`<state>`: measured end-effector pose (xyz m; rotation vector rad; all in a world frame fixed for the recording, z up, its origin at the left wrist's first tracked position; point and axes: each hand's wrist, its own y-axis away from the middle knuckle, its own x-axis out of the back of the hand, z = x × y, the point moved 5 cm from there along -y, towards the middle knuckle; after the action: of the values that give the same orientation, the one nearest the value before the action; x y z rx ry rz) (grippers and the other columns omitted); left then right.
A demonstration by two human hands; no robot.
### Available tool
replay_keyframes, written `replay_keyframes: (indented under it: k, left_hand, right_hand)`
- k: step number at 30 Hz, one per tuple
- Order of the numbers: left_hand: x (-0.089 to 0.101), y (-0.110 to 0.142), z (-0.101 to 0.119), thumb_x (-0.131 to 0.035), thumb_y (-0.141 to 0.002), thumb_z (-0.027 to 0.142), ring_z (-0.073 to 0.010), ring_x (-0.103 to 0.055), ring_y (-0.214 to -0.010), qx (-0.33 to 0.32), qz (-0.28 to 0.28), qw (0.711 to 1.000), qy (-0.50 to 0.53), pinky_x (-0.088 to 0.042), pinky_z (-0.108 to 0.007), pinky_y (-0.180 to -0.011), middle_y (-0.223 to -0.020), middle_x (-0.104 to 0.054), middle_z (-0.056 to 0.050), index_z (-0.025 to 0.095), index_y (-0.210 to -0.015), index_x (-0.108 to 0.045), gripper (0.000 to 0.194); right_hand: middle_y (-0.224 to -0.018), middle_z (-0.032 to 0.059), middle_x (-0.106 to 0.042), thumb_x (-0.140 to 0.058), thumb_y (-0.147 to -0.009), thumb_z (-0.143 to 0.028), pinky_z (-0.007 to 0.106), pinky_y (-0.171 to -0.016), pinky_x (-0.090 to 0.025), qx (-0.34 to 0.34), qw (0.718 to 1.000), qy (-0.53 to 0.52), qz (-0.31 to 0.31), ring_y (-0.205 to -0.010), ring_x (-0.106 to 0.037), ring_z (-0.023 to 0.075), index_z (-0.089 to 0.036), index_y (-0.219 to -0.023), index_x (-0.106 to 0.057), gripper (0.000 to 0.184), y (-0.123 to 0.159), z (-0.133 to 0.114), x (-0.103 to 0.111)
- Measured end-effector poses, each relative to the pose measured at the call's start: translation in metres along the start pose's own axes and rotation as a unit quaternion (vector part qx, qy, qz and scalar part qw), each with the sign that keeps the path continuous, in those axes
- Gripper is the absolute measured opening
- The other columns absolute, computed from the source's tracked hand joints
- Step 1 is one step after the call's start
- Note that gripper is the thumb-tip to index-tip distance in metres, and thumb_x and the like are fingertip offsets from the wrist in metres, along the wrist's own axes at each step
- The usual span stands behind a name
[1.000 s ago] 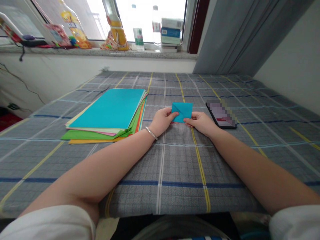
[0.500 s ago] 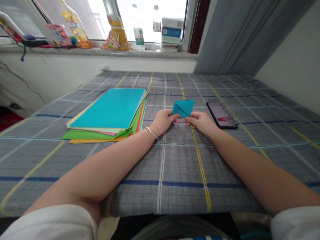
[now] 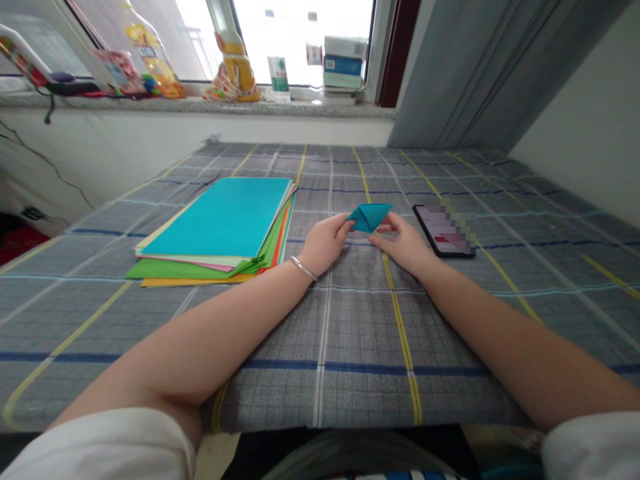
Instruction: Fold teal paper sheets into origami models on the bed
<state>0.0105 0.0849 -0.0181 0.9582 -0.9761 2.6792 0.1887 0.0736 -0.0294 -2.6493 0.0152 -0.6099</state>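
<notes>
A small folded piece of teal paper [image 3: 369, 217] is held just above the checked grey cloth [image 3: 350, 320], tilted almost flat. My left hand [image 3: 324, 244] pinches its left corner, with a thin bracelet on that wrist. My right hand [image 3: 404, 243] pinches its right side between thumb and fingers. Both forearms rest on the cloth.
A stack of coloured paper sheets [image 3: 220, 223], teal on top, lies left of my hands. A phone [image 3: 443, 231] lies on the cloth to the right. Bottles and boxes stand on the window sill [image 3: 200, 103] at the back. A grey curtain [image 3: 480, 73] hangs at the right.
The folded paper stood upright as a rectangle with a flap; it has been tipped forward and now shows as a flatter triangle. Both hands shifted slightly but kept hold.
</notes>
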Motion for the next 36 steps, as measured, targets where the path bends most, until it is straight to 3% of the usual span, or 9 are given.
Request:
replay_keyframes:
  k: [2, 5, 11, 16, 21, 26, 32, 36]
  left_hand:
    - [0.0, 0.001, 0.004, -0.046, -0.096, 0.028, -0.0197, -0.065, -0.084, -0.024, 0.007, 0.999, -0.04, -0.049, -0.03, -0.074, -0.092, -0.072, -0.005, 0.017, -0.101, -0.069, 0.025]
    - [0.0, 0.002, 0.009, -0.05, -0.095, 0.023, -0.0195, -0.066, -0.092, -0.065, 0.018, 0.996, -0.054, -0.051, -0.031, -0.081, -0.1, -0.072, -0.006, 0.018, -0.107, -0.068, 0.022]
    - [0.005, 0.004, 0.021, -0.055, -0.095, 0.019, -0.0163, -0.064, -0.105, -0.143, 0.047, 0.988, 0.019, -0.051, -0.031, -0.093, -0.109, -0.069, -0.006, 0.019, -0.114, -0.065, 0.022]
    - [0.008, 0.007, 0.025, -0.056, -0.095, 0.02, -0.0171, -0.06, -0.112, -0.183, 0.064, 0.981, 0.019, -0.048, -0.035, -0.1, -0.119, -0.065, -0.008, 0.021, -0.115, -0.066, 0.023]
    - [0.008, 0.007, 0.023, -0.06, -0.093, 0.022, -0.0192, -0.061, -0.106, -0.186, 0.085, 0.978, -0.052, -0.046, -0.041, -0.1, -0.111, -0.069, -0.005, 0.023, -0.108, -0.071, 0.018]
    - [0.009, 0.009, 0.031, -0.058, -0.093, 0.023, -0.0176, -0.06, -0.107, -0.204, 0.073, 0.976, 0.005, -0.048, -0.037, -0.097, -0.111, -0.067, -0.006, 0.021, -0.11, -0.067, 0.019]
    - [0.01, 0.009, 0.035, -0.06, -0.091, 0.022, -0.0176, -0.062, -0.104, -0.187, 0.067, 0.98, 0.022, -0.049, -0.037, -0.095, -0.107, -0.067, -0.005, 0.02, -0.091, -0.065, 0.005]
    - [0.009, 0.008, 0.033, -0.059, -0.092, 0.022, -0.0167, -0.061, -0.099, -0.179, 0.071, 0.981, 0.024, -0.049, -0.035, -0.092, -0.1, -0.067, -0.005, 0.02, -0.087, -0.061, 0.006]
  right_hand:
    - [-0.122, 0.0074, -0.063, -0.074, -0.07, -0.03, 0.036, -0.07, -0.056, 0.059, 0.996, 0.024, 0.065, -0.105, -0.06, 0.0243, -0.028, -0.119, -0.061, 0.051, 0.002, -0.008, 0.007]
    - [-0.122, 0.0063, -0.06, -0.071, -0.075, -0.027, 0.035, -0.069, -0.058, 0.141, 0.984, 0.035, 0.105, -0.109, -0.059, 0.0232, -0.029, -0.115, -0.06, 0.041, 0.008, -0.022, 0.014]
    - [-0.098, 0.0034, -0.068, -0.064, -0.085, -0.023, 0.039, -0.079, -0.056, 0.221, 0.965, 0.109, 0.089, -0.097, -0.064, 0.0215, -0.027, -0.092, -0.063, 0.008, 0.014, -0.041, 0.012]
    - [-0.102, 0.0046, -0.07, -0.066, -0.086, -0.025, 0.044, -0.089, -0.051, 0.253, 0.951, 0.155, 0.091, -0.101, -0.063, 0.0238, -0.028, -0.1, -0.063, 0.015, 0.015, -0.045, 0.01]
    - [-0.102, 0.0037, -0.072, -0.068, -0.085, -0.029, 0.043, -0.092, -0.049, 0.29, 0.937, 0.17, 0.097, -0.101, -0.064, 0.0228, -0.027, -0.097, -0.066, 0.012, 0.019, -0.052, 0.009]
    - [-0.099, 0.0012, -0.074, -0.069, -0.085, -0.03, 0.043, -0.092, -0.048, 0.251, 0.946, 0.185, 0.091, -0.098, -0.065, 0.0226, -0.028, -0.088, -0.07, 0.004, 0.017, -0.049, 0.008]
    - [-0.096, 0.0001, -0.076, -0.069, -0.083, -0.029, 0.045, -0.093, -0.048, 0.195, 0.965, 0.164, 0.065, -0.095, -0.067, 0.0235, -0.031, -0.086, -0.075, 0.007, 0.014, -0.044, 0.005]
    - [-0.092, -0.0002, -0.077, -0.07, -0.081, -0.029, 0.046, -0.092, -0.05, 0.178, 0.973, 0.134, 0.066, -0.092, -0.068, 0.024, -0.032, -0.084, -0.076, 0.007, 0.013, -0.044, 0.005]
